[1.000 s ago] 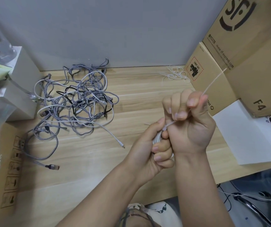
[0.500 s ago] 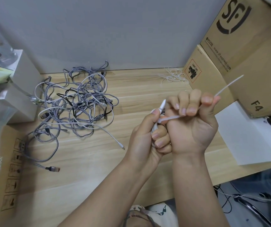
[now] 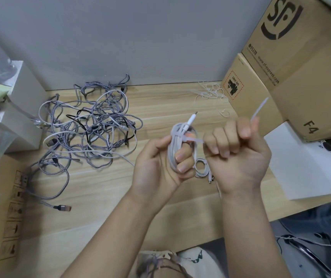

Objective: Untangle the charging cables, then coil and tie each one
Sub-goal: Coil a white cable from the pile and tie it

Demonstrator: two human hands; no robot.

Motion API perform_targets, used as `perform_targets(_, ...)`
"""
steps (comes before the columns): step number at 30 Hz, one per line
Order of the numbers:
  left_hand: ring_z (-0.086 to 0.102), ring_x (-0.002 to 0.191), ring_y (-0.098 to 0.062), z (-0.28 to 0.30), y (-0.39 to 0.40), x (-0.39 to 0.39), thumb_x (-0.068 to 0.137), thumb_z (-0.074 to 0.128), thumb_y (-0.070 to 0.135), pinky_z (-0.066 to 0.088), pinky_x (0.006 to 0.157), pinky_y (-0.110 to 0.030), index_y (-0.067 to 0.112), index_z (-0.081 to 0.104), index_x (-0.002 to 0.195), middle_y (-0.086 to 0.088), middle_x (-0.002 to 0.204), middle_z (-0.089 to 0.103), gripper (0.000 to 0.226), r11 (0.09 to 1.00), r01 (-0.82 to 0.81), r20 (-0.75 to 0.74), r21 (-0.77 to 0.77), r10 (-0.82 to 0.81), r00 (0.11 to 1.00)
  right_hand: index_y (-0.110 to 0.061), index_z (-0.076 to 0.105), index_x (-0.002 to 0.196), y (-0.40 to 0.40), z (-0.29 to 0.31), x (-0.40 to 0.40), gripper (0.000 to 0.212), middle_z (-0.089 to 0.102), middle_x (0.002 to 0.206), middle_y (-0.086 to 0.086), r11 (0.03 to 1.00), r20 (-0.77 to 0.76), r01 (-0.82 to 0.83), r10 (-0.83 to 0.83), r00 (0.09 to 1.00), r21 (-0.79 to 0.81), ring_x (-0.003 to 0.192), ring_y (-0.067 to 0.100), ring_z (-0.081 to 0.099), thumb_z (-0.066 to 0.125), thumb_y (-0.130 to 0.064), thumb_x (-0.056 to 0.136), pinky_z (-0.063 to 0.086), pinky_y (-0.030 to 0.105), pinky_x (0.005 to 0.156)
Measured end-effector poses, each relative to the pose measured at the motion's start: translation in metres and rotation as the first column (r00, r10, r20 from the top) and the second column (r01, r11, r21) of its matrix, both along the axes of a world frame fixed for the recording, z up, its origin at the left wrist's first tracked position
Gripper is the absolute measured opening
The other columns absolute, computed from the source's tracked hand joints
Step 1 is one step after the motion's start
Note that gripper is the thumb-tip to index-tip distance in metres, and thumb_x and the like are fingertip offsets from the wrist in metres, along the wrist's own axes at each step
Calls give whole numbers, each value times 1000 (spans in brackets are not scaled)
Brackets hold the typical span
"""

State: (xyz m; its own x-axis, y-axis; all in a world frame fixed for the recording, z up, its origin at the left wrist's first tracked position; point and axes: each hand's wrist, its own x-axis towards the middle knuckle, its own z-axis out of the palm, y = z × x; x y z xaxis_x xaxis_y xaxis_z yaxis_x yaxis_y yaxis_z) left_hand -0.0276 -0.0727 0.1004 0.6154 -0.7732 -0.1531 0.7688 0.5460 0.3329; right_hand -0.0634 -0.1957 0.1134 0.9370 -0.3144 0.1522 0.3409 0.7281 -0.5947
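My left hand [image 3: 160, 165] grips a coiled white cable [image 3: 177, 135] above the wooden desk [image 3: 104, 189], its plug sticking up past my thumb. A white zip tie [image 3: 195, 139] wraps the coil. My right hand [image 3: 238, 155] is fisted round the tie's tail, which runs through the fist and pokes out above it. A second small white coil [image 3: 201, 169] lies on the desk between my hands. A tangled heap of grey, white and black cables [image 3: 88, 129] lies at the left.
Stacked cardboard boxes [image 3: 300, 77] stand at the right, with a white sheet [image 3: 300, 167] below them. Loose white zip ties [image 3: 208, 93] lie by the wall. White boxes [image 3: 20, 109] and plastic bags sit at the far left. A flat cardboard piece [image 3: 2, 207] lies front left.
My hands have drawn apart, the right pulling the tie's tail rightward. The coil, earlier hidden in my left hand, now shows with the tie cinched round it and its plug up.
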Motion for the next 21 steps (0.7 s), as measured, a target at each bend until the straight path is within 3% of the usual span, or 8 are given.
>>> perform_targets(1, 42, 46, -9, -3, 5, 3, 77, 53, 24, 26, 48, -23, 6, 63, 90, 2, 58, 45, 24, 999, 31, 53, -7, -31, 998, -14, 56, 58, -3, 2, -1, 29, 25, 47, -3, 998, 8, -57, 57, 998, 2, 41, 14, 24, 62, -25, 85, 35, 22, 48)
perform_targets(3, 42, 46, -8, -4, 13, 5, 77, 54, 22, 23, 48, -22, 9, 65, 92, 3, 58, 45, 22, 997, 61, 163, 51, -69, 984, -16, 56, 53, -10, 8, 0, 31, 23, 44, -4, 983, -33, -114, 111, 993, -147, 39, 13, 22, 68, -29, 78, 35, 18, 47)
perform_targets(8, 32, 40, -8, 0, 19, 2, 75, 51, 20, 13, 43, -22, 7, 61, 88, 2, 53, 41, 22, 947, -82, 394, 310, -49, 918, -22, 55, 47, -13, 23, -2, 30, 40, 39, -12, 866, -201, -215, 136, 970, -452, 35, 4, 29, 76, -34, 66, 30, 16, 47)
perform_targets(10, 31, 40, -8, 4, 20, 2, 69, 55, 27, 17, 41, -18, 7, 62, 86, 3, 52, 40, 27, 924, -127, 474, 361, -65, 878, -20, 55, 46, -15, 28, -3, 27, 42, 39, -12, 821, -263, -249, 126, 957, -514, 35, 5, 30, 76, -24, 64, 26, 17, 46)
perform_targets(13, 31, 39, -7, 8, 23, 2, 67, 57, 30, 25, 40, -13, 10, 64, 81, 3, 49, 38, 26, 899, -151, 534, 410, -103, 839, -19, 62, 46, -18, 33, -5, 22, 46, 39, -12, 721, -360, -295, 67, 930, -627, 35, 6, 33, 66, -9, 66, 29, 17, 44)
perform_targets(17, 30, 40, -7, 13, 24, -1, 76, 52, 15, 25, 41, -14, 5, 60, 81, 5, 45, 40, 13, 871, -167, 603, 461, -169, 780, -22, 64, 51, -17, 34, -8, 16, 52, 43, -8, 580, -357, -315, 43, 933, -752, 38, 7, 37, 66, -25, 66, 31, 18, 43)
perform_targets(21, 31, 45, -7, 14, 27, -2, 81, 49, 12, 27, 43, -13, -8, 53, 86, 10, 48, 42, 21, 875, -157, 655, 459, -214, 725, -23, 64, 50, -19, 34, -9, 15, 46, 43, -5, 513, -370, -330, 26, 929, -792, 40, 10, 34, 67, -29, 64, 28, 17, 43)
